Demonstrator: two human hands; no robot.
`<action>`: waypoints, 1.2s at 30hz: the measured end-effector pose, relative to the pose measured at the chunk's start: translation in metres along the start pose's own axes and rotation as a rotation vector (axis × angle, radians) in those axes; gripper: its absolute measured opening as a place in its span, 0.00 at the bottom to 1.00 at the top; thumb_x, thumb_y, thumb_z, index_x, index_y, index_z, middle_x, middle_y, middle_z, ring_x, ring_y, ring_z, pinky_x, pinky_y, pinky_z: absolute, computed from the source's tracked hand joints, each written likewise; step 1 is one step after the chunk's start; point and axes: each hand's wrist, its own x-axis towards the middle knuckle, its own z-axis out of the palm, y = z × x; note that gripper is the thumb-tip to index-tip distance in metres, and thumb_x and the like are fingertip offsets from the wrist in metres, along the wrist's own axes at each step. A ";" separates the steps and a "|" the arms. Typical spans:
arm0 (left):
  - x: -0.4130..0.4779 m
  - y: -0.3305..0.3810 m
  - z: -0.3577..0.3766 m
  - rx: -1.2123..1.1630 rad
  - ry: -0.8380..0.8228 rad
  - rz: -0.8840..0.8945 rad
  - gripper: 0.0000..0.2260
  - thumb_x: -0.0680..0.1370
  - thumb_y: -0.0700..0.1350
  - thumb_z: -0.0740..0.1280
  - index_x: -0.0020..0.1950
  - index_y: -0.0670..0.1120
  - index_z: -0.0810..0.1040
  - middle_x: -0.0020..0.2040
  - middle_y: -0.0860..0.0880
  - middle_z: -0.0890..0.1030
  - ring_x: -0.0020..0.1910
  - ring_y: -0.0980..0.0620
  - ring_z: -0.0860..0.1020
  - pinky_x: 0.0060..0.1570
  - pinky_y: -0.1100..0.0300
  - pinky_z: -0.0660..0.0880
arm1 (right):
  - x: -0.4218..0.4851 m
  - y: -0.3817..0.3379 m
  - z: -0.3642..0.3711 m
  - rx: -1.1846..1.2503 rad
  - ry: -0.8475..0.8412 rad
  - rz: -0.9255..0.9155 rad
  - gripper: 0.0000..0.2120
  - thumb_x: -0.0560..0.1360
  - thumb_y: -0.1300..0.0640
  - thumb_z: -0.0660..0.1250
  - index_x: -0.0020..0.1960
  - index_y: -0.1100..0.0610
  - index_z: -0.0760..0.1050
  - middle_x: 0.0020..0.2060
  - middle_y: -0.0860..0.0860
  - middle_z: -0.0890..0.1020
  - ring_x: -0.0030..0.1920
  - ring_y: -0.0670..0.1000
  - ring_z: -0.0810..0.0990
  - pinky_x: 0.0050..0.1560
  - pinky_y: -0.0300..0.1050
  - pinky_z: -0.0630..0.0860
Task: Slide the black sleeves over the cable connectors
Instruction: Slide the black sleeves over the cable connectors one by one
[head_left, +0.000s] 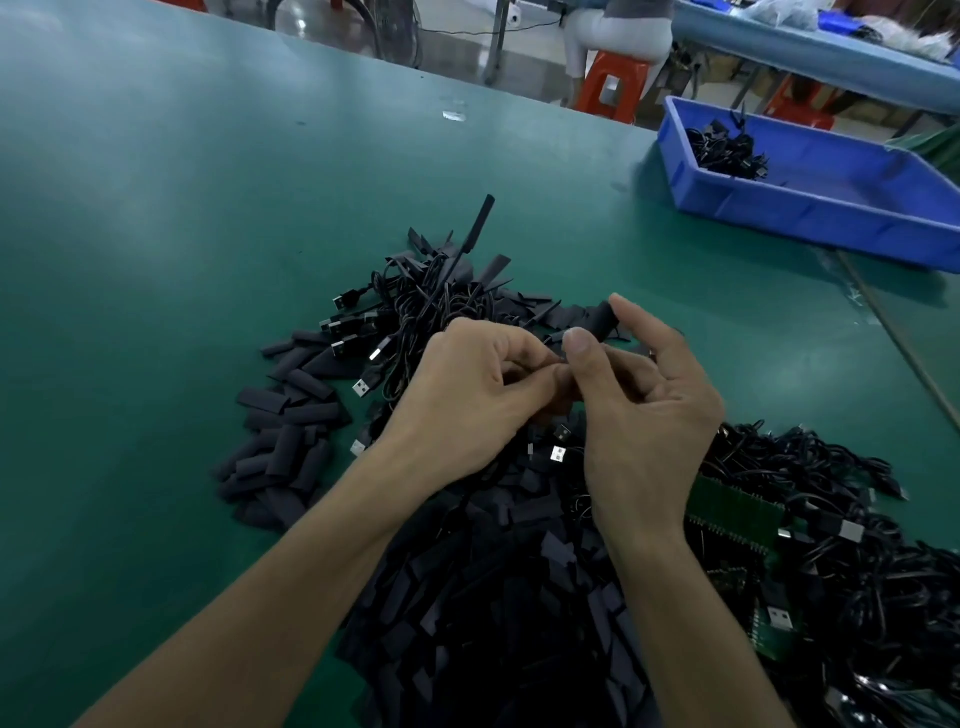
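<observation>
Head view: pinching a sleeve (604, 321) narrowly with right hand (641, 410), meeting left hand (467, 387), itself nipping, probably, the connector, hidden inside the grip. Risking a skewed, buckling sleeve by pushing off-axis, or dropping it into the pile (493, 597) just beneath the grip.

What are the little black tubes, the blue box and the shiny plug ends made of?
Black sleeves: probably soft, rubbery plastic with a matte look; many lie flattened and creased. Blue bin: hard plastic, slightly glossy, with moulded walls and a rim. Plug tips: likely metal, since they glint silver.
</observation>
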 end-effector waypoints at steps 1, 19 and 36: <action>0.000 0.000 0.001 -0.008 0.012 0.014 0.04 0.79 0.43 0.71 0.46 0.46 0.86 0.37 0.52 0.87 0.36 0.56 0.85 0.39 0.63 0.80 | -0.001 0.000 0.002 0.007 -0.006 -0.001 0.15 0.75 0.56 0.74 0.60 0.43 0.79 0.40 0.49 0.87 0.42 0.49 0.87 0.43 0.42 0.83; 0.048 -0.002 -0.054 0.305 0.544 -0.043 0.10 0.75 0.52 0.71 0.34 0.52 0.80 0.30 0.57 0.81 0.31 0.58 0.81 0.38 0.61 0.75 | 0.051 -0.014 -0.077 -0.927 -0.772 0.170 0.10 0.70 0.50 0.78 0.49 0.42 0.80 0.43 0.39 0.82 0.44 0.35 0.80 0.42 0.27 0.74; 0.076 -0.031 -0.031 0.453 0.622 -0.290 0.05 0.82 0.50 0.65 0.50 0.50 0.71 0.49 0.52 0.77 0.43 0.51 0.74 0.38 0.57 0.65 | 0.048 -0.009 -0.072 -1.323 -0.900 0.040 0.27 0.70 0.53 0.75 0.68 0.47 0.75 0.53 0.43 0.75 0.59 0.50 0.75 0.62 0.46 0.74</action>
